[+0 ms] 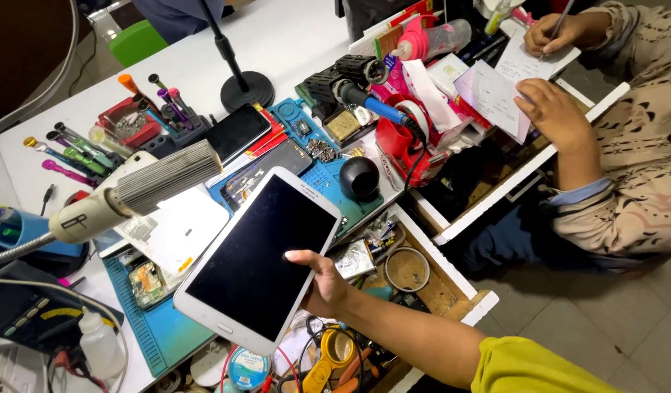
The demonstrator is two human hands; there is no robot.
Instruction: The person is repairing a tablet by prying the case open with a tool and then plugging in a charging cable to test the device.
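Note:
My right hand (322, 280) reaches in from the bottom right in a yellow sleeve. It grips the right edge of a white tablet (259, 258) with a dark screen, thumb on the glass and fingers underneath. The tablet is held tilted above the blue work mat (157, 331) and the open drawer (430, 280). My left hand is not in view.
A hot-air nozzle (142, 191) on a flexible arm hangs left of the tablet. Screwdrivers in a holder (164, 109), dark phones (237, 131), a round black stand base (246, 91) and a red tape holder (404, 142) crowd the bench. Another person's hands (557, 109) write on paper at top right.

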